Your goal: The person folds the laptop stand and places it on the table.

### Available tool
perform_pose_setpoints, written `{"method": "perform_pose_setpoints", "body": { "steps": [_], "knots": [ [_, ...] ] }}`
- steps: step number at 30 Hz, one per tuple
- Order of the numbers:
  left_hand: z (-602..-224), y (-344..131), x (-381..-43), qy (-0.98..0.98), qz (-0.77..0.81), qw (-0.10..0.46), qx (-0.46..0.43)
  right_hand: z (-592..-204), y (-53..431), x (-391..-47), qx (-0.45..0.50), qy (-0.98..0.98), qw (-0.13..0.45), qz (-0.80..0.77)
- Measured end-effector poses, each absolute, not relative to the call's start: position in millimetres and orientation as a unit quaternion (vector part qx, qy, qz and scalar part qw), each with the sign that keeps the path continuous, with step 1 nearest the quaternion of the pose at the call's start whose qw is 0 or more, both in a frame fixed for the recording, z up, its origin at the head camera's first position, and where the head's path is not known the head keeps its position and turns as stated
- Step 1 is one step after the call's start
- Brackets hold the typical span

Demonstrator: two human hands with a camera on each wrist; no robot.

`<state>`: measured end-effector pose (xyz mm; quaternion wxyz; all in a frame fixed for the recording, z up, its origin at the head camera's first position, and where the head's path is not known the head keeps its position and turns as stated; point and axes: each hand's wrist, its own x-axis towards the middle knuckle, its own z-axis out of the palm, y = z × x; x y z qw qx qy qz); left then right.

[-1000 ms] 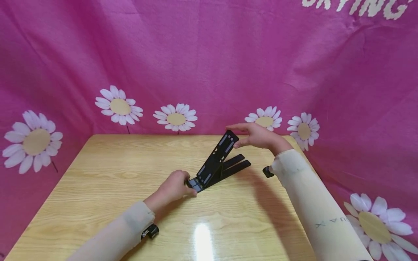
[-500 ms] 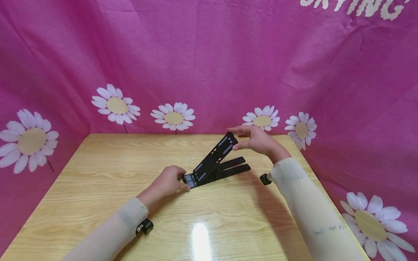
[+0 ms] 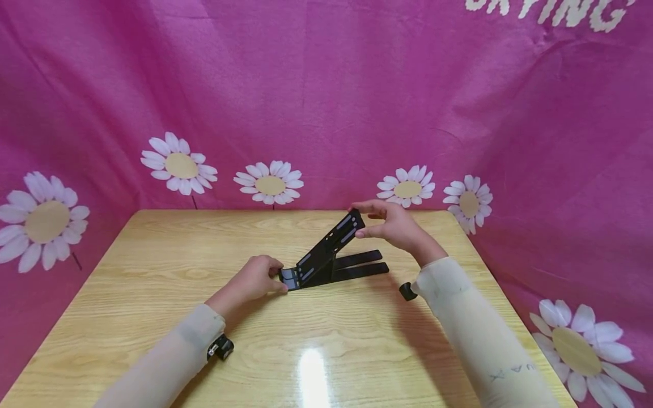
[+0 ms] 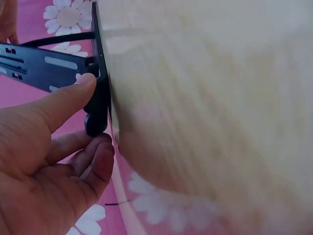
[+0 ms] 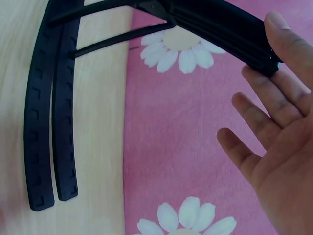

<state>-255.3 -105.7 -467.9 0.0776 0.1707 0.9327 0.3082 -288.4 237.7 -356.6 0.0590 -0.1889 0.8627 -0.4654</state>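
A black folding laptop stand rests on the wooden table, its upper panel tilted up to the right over two base legs. My left hand pinches the low hinged end, where grey pads show. The left wrist view has the thumb of that hand on top of this end and fingers below. At the raised end, my right hand pinches the panel between thumb and fingers. In the right wrist view a thin support arm links the notched legs to the panel; the other fingers spread free.
The wooden table ends at a pink cloth with white daisies, which hangs behind and at both sides. Small black cameras sit at both wrists. A bright light reflection lies near the front.
The stand has shifted left and turned so its legs lie more level across the view. Its raised panel leans lower. Both hands have moved left with it, still gripping its ends.
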Motion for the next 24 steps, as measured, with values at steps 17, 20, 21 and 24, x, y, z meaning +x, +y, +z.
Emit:
{"method": "perform_pose_setpoints", "body": {
  "steps": [17, 20, 21, 24],
  "knots": [
    [-461.1, -113.4, -261.0, 0.929, 0.304, 0.127, 0.168, -369.6, 231.4, -277.4, -0.227, 0.849, 0.018, -0.477],
    [-459.3, -110.1, -259.9, 0.932, 0.298, 0.125, 0.166, -372.2, 235.4, -277.5, -0.245, 0.843, 0.012, -0.478],
    [-458.2, -108.9, -259.2, 0.932, 0.296, 0.123, 0.166, -373.3, 236.9, -277.6, -0.25, 0.841, 0.01, -0.48],
    [-452.5, -103.7, -256.3, 0.932, 0.3, 0.113, 0.171, -375.8, 242.2, -277.8, -0.264, 0.836, 0.002, -0.48]
  ]
}}
